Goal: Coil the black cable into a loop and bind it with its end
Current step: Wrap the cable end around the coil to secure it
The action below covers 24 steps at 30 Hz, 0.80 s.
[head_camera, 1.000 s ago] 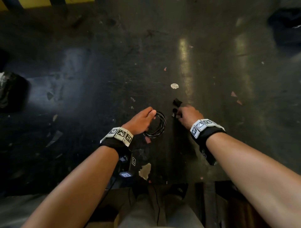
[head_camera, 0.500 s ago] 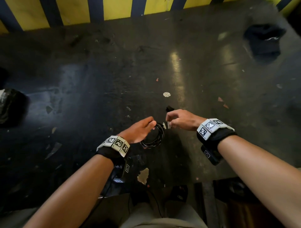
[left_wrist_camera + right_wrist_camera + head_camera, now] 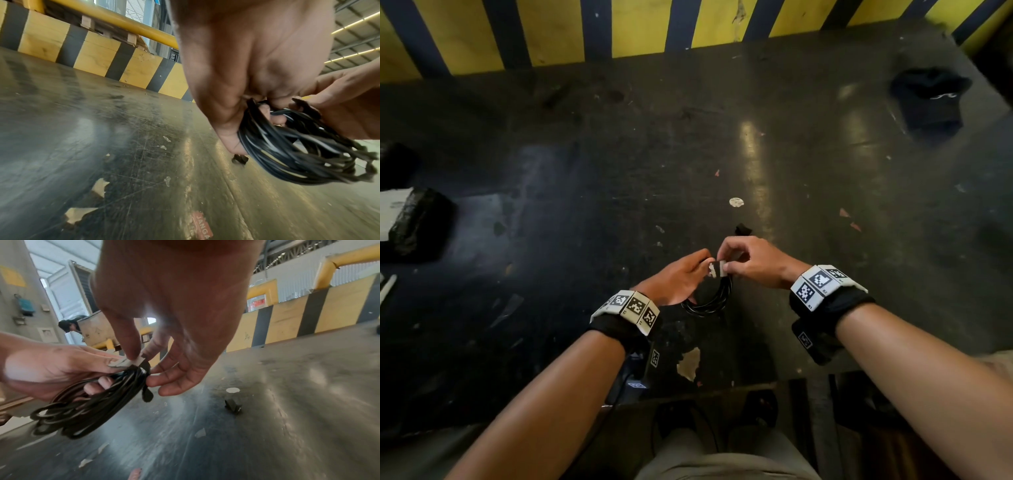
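Head view: glossy round cable coil

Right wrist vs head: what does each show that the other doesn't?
Right wrist only: the black strap tail hanging below the coil, left fingers threaded through the loops, and a bystander behind.
Head only: both marker wristbands and a dark cap at far right.
Both: left hand holding the coiled black cable, right hand pinching the white tab.

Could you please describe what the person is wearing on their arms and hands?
Both forearms are bare, without sleeves or gloves. The left wrist and the right wrist each carry a black fabric band topped by white blocks printed with black square tag patterns. A small black unit with its own tag hangs under each band.
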Available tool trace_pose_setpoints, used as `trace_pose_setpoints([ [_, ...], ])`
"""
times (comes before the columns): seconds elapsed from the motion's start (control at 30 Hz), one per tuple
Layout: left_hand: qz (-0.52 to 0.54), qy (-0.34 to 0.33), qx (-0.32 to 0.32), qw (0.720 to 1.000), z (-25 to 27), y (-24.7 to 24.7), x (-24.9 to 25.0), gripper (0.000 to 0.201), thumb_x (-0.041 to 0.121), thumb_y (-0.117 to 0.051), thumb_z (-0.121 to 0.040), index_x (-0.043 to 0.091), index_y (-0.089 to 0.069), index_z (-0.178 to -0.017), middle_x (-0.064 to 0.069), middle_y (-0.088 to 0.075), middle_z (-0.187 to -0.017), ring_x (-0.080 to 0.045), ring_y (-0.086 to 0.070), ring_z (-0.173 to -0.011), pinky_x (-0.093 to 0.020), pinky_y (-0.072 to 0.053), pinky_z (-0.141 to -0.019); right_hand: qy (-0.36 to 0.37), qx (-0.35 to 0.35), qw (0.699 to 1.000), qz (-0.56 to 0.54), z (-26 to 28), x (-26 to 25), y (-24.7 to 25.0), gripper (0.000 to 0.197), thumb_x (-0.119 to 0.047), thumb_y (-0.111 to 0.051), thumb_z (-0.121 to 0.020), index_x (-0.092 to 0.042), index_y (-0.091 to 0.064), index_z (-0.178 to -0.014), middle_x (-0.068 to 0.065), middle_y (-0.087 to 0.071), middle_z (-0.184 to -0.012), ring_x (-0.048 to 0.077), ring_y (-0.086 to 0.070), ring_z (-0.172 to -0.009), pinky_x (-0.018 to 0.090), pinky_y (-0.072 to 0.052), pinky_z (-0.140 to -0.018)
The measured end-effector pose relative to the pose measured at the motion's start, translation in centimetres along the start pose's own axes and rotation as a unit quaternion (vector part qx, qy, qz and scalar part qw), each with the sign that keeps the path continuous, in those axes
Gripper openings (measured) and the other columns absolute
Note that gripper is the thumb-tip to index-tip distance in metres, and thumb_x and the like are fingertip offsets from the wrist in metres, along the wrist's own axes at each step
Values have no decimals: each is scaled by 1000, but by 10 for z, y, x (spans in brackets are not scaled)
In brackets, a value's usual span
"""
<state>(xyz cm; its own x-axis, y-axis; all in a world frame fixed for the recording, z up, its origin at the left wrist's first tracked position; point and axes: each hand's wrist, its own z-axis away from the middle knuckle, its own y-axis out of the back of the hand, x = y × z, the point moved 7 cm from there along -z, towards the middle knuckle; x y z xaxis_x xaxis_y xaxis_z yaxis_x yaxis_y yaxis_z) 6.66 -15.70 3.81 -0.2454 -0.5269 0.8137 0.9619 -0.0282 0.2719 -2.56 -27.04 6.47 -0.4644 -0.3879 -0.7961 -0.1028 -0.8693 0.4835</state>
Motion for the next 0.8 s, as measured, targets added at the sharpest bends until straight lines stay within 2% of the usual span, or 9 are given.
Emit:
trace_pose_setpoints([
  [0.07, -9, 1, 1, 1000, 3, 2, -4, 25, 43, -39, -106, 24, -54, -102, -9, -56, -97, -22, -62, -80, -39, -55, -75, -10, 24, 999, -47, 1, 4, -2, 7, -20, -70, -90, -20, -67, -97, 5, -73, -100, 20, -72, -89, 37, -61, -81],
  [0.13, -15, -8, 4, 1000, 7, 3, -5, 26, 42, -38, -106, 22, -53, -100, -5, -55, -92, -16, -60, -75, -32, -52, -70, -17, 42, 996, -76, 5, 6, -4, 7, -18, -70, -91, -16, -68, -97, 10, -74, -100, 25, -73, -91, 38, -63, -80],
  [0.23, -17, -17, 14, 1000, 9, 2, -5, 28, 40, -37, -107, 18, -53, -101, -4, -53, -90, -13, -57, -72, -25, -50, -62, -25, 48, 989, -135, 9, 7, -10, 5, -11, -68, -93, -14, -67, -97, 13, -73, -95, 17, -71, -83, 32, -60, -72],
  [0.3, -2, -16, 18, 1000, 10, 3, -6, 31, 42, -37, -107, 15, -52, -104, -8, -54, -93, -19, -60, -76, -30, -54, -67, -37, 53, 982, -175, 11, 8, -14, 7, -11, -69, -94, -14, -66, -98, 10, -74, -94, 12, -71, -79, 29, -57, -70],
  [0.4, 17, -6, 21, 1000, 12, 4, -8, 34, 42, -38, -106, 11, -52, -110, -12, -54, -96, -23, -61, -79, -35, -55, -70, -64, 55, 971, -225, 13, 13, -20, 12, -13, -71, -94, -13, -65, -104, 17, -77, -102, 23, -75, -88, 43, -63, -83],
  [0.5, 25, -2, 34, 999, 12, 4, -10, 32, 40, -37, -107, 11, -51, -108, -12, -56, -98, -22, -62, -80, -36, -55, -70, -95, 35, 960, -261, 16, 14, -27, 26, -16, -71, -94, -9, -62, -117, 25, -75, -111, 32, -75, -99, 50, -59, -94],
  [0.63, 20, -6, 41, 999, 12, 3, -10, 25, 38, -37, -107, 20, -51, -99, -5, -56, -94, -17, -61, -76, -32, -51, -66, -121, 8, 940, -319, 20, 16, -32, 38, -14, -72, -93, -14, -58, -128, 19, -76, -116, 32, -73, -110, 50, -57, -100],
  [0.8, 11, -9, 44, 999, 13, 2, -5, 24, 37, -35, -108, 20, -50, -99, -1, -54, -92, -12, -58, -72, -17, -48, -54, -136, 14, 909, -394, 23, 20, -34, 48, -8, -74, -91, -11, -54, -134, 22, -74, -121, 26, -73, -102, 45, -57, -99],
])
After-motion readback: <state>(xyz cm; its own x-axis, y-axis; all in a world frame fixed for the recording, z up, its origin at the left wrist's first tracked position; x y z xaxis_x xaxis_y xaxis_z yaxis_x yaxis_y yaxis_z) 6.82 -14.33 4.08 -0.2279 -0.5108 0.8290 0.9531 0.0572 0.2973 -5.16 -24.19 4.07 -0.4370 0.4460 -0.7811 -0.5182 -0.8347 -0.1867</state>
